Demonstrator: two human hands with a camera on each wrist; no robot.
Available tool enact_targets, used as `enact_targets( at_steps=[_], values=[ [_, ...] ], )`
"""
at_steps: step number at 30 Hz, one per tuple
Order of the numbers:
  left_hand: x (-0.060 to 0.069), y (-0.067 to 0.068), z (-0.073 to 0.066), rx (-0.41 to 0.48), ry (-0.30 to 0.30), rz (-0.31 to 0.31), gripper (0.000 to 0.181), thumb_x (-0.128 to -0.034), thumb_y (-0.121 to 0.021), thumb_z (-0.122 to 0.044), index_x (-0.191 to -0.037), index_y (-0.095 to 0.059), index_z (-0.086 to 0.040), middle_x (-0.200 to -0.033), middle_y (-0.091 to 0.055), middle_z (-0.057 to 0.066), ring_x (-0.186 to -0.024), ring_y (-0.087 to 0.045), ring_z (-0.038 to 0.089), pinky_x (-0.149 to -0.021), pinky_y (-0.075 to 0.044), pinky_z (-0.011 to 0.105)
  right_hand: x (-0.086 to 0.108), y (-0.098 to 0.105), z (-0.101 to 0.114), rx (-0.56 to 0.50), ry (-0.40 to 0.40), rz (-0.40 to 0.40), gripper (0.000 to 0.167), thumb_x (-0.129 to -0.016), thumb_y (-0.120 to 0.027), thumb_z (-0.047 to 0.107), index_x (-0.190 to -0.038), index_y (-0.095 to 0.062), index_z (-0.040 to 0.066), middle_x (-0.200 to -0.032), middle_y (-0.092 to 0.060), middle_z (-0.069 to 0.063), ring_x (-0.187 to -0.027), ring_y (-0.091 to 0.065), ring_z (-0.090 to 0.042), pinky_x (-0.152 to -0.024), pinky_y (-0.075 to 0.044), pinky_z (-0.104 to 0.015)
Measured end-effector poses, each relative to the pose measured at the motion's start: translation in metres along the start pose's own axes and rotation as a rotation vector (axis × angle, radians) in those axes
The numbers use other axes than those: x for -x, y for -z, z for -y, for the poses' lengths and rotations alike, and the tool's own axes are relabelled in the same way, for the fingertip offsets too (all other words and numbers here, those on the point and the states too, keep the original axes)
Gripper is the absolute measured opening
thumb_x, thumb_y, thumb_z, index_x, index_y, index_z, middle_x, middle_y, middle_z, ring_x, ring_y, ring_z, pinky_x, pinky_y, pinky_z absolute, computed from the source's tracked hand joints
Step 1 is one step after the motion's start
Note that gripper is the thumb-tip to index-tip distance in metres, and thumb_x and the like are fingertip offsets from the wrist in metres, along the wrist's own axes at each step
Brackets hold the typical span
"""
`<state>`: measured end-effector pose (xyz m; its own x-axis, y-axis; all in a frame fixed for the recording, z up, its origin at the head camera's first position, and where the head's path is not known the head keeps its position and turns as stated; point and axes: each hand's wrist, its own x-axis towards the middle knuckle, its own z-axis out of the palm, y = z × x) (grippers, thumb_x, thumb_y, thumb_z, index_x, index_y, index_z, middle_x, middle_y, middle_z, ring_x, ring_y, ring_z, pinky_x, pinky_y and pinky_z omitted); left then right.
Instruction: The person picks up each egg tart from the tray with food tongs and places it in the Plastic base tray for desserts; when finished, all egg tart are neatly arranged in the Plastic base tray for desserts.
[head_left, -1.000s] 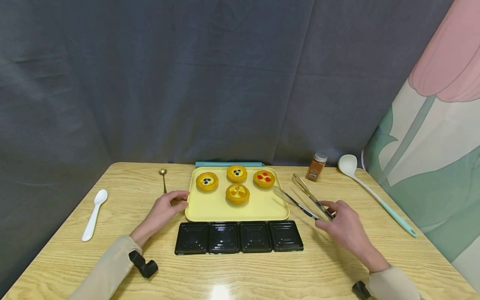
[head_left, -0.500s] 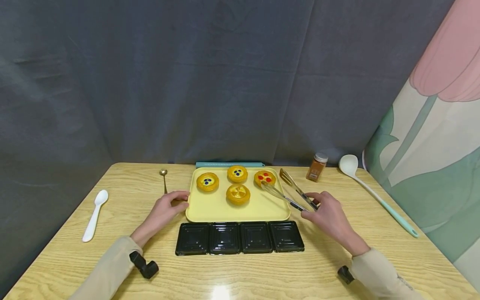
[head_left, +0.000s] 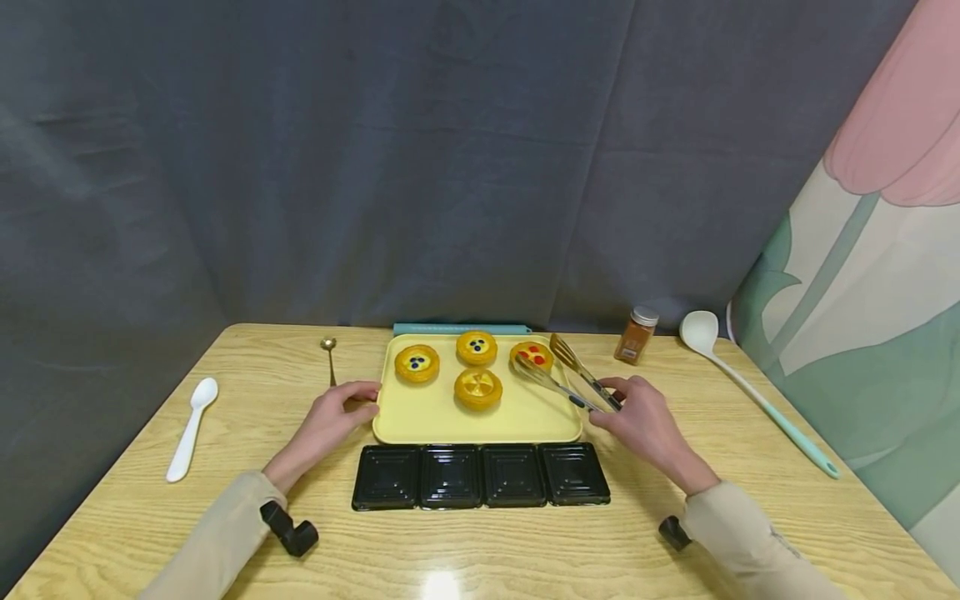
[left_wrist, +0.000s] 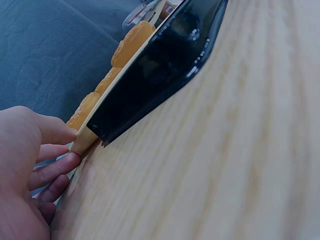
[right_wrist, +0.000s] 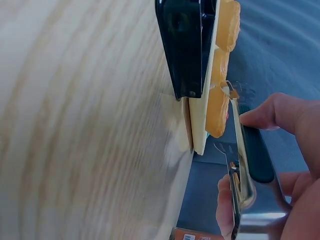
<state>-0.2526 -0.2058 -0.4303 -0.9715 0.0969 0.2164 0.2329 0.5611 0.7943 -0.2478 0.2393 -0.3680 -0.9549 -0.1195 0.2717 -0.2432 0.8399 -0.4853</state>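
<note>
The left hand (head_left: 337, 414) pinches the yellow tray (head_left: 420, 422), seemingly steadying it; the right hand (head_left: 642, 423) grips tongs (head_left: 597, 387), parted as if to straddle a red-topped tart (head_left: 536, 353).

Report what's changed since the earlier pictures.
The right hand has moved left with the metal tongs it holds, bringing their open ends to the red-topped tart; whether they touch it is unclear. Nothing was released or newly grasped. The left hand stays at the left edge of the yellow tray; the other tarts and black plastic tray stay put.
</note>
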Motion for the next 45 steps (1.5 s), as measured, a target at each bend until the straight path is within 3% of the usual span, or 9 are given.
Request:
enact_targets(
  at_steps=[11,21,45],
  values=[
    [0.001,-0.001,-0.001,0.002,-0.001,-0.002,0.038,-0.0956,-0.069,-0.012,-0.132,-0.065,-0.003,-0.116,-0.068,0.009,-0.112,-0.06,0.029,-0.1,-0.043,0.051,-0.003,-0.01,0.0,-0.034,-0.018,0.012,0.052,-0.075,-0.076,0.014,-0.122,-0.068,-0.006,-0.096,-0.06,-0.019,-0.077,-0.052,-0.026,-0.062,-0.042,-0.034],
    [0.0,-0.001,-0.001,0.0,-0.012,-0.004,0.037,-0.0954,-0.069,-0.012,-0.131,-0.065,-0.003,-0.116,-0.068,0.008,-0.11,-0.06,0.028,-0.099,-0.044,0.049,-0.004,-0.01,0.001,-0.03,0.038,-0.002,0.048,-0.078,-0.074,0.01,-0.122,-0.068,-0.009,-0.094,-0.06,-0.019,-0.079,-0.055,-0.026,-0.063,-0.043,-0.034],
    [0.0,0.002,-0.001,0.0,0.005,0.015,0.039,-0.0969,-0.068,-0.016,-0.133,-0.064,-0.003,-0.12,-0.067,0.01,-0.114,-0.059,0.03,-0.101,-0.043,0.053,0.002,-0.005,0.0,-0.006,0.093,-0.044,0.044,-0.081,-0.071,0.008,-0.121,-0.068,-0.008,-0.083,-0.054,-0.012,-0.067,-0.04,-0.021,-0.057,-0.034,-0.032]
  ],
)
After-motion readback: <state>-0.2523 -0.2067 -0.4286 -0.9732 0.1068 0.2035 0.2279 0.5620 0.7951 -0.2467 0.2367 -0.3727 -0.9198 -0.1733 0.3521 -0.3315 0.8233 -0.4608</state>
